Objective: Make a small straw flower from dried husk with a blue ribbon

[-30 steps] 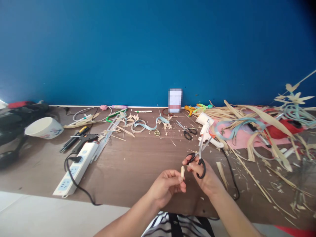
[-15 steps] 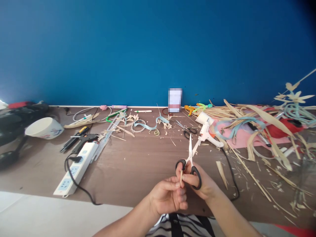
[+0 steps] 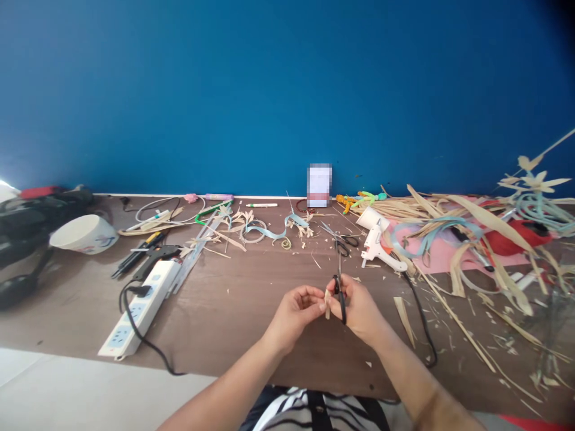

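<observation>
Between the fingertips of my left hand (image 3: 299, 311) is a small pale piece of dried husk (image 3: 327, 304), pinched by thumb and forefinger. My right hand (image 3: 357, 308) meets it from the other side, its thumb and fingertip at the same piece. Black-handled scissors (image 3: 340, 293) hang on the right fingers, turned nearly edge-on with the blades pointing away from me. Both hands are raised over the brown table (image 3: 251, 287). A second pair of scissors (image 3: 344, 240) lies just beyond them.
A white glue gun (image 3: 377, 245) with a black cord lies to the right, near heaped husk strips (image 3: 431, 206). On the left are a white power strip (image 3: 141, 311), a black glue gun (image 3: 155, 258) and a white bowl (image 3: 84, 233). A finished-looking blue-ribboned flower (image 3: 299, 221) lies further back.
Both hands have moved up and forward, away from my body. The scissors have turned from showing their spread blades to nearly edge-on. The husk piece stays between the fingertips.
</observation>
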`<state>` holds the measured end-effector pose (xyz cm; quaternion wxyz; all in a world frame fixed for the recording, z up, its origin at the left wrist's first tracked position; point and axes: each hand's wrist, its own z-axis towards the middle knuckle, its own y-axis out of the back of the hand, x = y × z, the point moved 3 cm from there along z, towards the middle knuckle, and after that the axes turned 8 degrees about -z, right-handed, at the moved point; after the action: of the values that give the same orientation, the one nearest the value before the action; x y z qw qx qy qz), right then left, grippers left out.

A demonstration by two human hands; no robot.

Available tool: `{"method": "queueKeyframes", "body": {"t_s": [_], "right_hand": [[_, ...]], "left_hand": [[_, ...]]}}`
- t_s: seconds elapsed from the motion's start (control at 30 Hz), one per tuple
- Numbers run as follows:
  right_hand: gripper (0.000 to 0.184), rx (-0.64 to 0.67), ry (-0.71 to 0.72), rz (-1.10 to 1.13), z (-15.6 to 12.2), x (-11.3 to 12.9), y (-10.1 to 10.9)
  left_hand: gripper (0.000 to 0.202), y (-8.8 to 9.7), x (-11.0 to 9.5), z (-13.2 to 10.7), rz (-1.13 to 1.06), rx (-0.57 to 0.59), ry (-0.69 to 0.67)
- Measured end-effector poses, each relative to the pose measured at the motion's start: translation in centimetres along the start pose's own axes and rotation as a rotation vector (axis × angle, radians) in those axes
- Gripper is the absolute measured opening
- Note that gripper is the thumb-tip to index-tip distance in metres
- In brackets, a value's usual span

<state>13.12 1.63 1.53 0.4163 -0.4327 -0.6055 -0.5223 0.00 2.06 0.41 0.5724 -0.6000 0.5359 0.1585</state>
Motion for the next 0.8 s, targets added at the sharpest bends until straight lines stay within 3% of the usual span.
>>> {"method": "queueKeyframes", "body": {"t_s": [0.23,0.4,0.6,0.8], "right_hand": [[0.013,-0.093,0.047,-0.136,2.5,0.6,0.3],[0.022,-0.238,0.071,-0.199,3.6,-0.7,1.6],[0.029,-0.043,-0.028,-0.321,3.2,-3.4,2.3],[0.032,-0.008,-0.049,-0.601,2.6,-3.9,2.4]], "left_hand": [[0.027,0.3,-0.6,3.4,0.148,-0.045,-0.112],[0.029,0.6,-1.2,5.7,-0.047,-0.078,-0.151],[0.019,1.4,-0.7,7.6,-0.237,-0.094,-0.092],[0.022,2.0,-0.3,7.8,-0.287,-0.082,-0.053]]}}
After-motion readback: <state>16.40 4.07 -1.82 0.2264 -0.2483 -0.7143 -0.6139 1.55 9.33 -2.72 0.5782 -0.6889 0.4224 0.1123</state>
